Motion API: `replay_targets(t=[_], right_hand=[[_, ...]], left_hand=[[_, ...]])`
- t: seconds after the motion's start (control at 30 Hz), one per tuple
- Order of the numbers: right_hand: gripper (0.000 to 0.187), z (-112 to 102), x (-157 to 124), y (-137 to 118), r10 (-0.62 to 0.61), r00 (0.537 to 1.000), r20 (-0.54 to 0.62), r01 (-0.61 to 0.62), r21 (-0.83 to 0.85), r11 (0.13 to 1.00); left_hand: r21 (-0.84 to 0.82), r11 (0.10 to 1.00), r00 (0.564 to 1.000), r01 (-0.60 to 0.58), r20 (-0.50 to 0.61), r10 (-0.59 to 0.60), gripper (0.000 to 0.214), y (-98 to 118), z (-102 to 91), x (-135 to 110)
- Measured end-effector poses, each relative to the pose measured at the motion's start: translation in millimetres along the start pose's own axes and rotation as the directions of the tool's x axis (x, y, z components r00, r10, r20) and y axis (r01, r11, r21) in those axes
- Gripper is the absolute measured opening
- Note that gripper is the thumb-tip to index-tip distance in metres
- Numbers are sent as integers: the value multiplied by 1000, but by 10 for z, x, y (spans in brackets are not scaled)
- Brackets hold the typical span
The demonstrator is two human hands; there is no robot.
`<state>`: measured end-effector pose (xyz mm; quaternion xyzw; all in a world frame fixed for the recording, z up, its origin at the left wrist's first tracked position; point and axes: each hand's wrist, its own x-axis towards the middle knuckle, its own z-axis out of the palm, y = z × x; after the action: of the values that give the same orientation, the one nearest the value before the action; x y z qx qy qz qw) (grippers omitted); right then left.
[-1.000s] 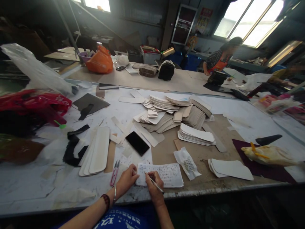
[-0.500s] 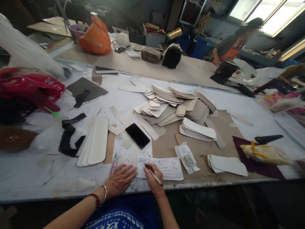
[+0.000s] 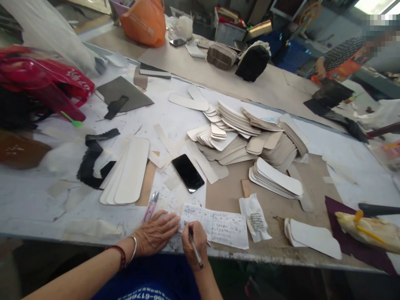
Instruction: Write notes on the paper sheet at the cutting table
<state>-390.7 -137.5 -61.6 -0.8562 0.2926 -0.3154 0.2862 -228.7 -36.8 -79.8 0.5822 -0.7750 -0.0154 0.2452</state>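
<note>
My right hand (image 3: 194, 246) grips a pen (image 3: 194, 246), its tip down at the left part of a sheet covered in handwriting (image 3: 231, 229). Flat on the table lies my left hand (image 3: 158, 233), fingers stretched out toward the left edge of that sheet. Pink-handled thread snips (image 3: 151, 207) lie just beyond the left hand. Farther in is a black smartphone (image 3: 188, 173) with a dark screen. To the right of the sheet rests a crumpled white paper with print on it (image 3: 256, 218).
Stacks of pale, round-ended card pieces (image 3: 240, 121) spread across the middle. Longer white panels (image 3: 133, 171) fan out at left beside black fabric strips (image 3: 90, 160). A red bag (image 3: 59, 79) stands at far left. Another person (image 3: 340, 58) works at the far table.
The view has swung, so the table's things sit differently in the picture. My right hand has drawn nearer to the left hand, and the pen stands steeper.
</note>
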Motion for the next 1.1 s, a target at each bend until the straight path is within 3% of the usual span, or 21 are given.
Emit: replay_targets(t=[0.17, 1.1], right_hand=[[17, 54, 50, 29, -91, 996, -2, 91, -58, 994], [14, 131, -62, 173, -88, 996, 19, 88, -17, 996]], left_hand=[[-4, 1000, 1000, 10, 2, -10, 33, -3, -8, 13], [-53, 998, 999, 35, 42, -33, 33, 1, 15, -28]])
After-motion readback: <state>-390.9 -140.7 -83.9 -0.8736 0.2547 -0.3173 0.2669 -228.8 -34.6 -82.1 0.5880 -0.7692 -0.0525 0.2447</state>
